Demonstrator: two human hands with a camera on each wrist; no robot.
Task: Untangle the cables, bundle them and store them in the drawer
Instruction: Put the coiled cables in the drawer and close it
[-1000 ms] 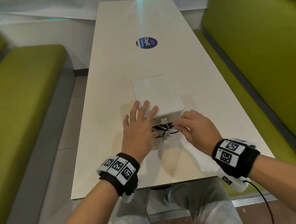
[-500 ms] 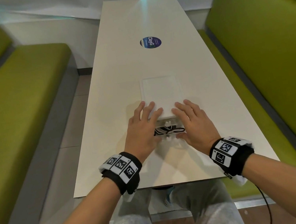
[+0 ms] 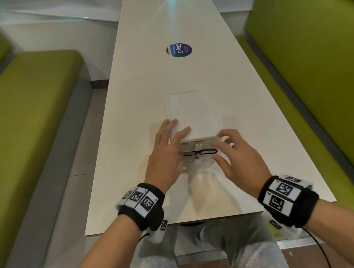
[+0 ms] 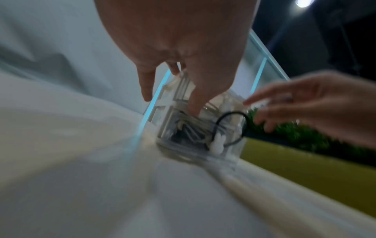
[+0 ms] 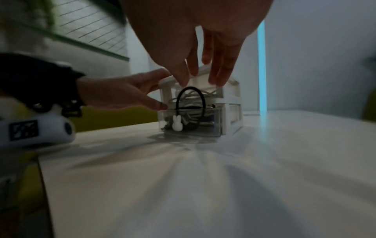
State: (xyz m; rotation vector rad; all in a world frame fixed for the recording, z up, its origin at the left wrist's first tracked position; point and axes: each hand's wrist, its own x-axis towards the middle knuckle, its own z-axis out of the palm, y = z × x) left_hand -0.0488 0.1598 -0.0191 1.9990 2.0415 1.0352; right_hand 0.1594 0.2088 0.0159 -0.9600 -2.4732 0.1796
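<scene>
As seen from the head view: small white drawer box [image 3: 193, 117] on a long white table [image 3: 170, 31], its clear drawer [image 3: 197, 153] pulled out toward the person. Cables [image 3: 199, 153] lie inside it, black and white together. Left hand [image 3: 166, 156] spread against the box's left side, fingers straight over the top edge; right hand [image 3: 235, 155] at the drawer's right corner, fingers loosely bent, holding nothing.

Left wrist view (blurred): drawer [image 4: 203, 141] holds a coil of cables [image 4: 195, 128] with a black loop [image 4: 231, 127] standing up above its rim; a small white rabbit-shaped knob [image 4: 217, 143] on the drawer front.

Right wrist view: right fingertips [image 5: 183, 78] hover at the box top, just above the black loop [image 5: 190, 103]; drawer [image 5: 189, 122] part open.

Status, by judgement: untangling and bundling look done, cables stowed. Remaining: tuck the loop down, push the drawer shut.
</scene>
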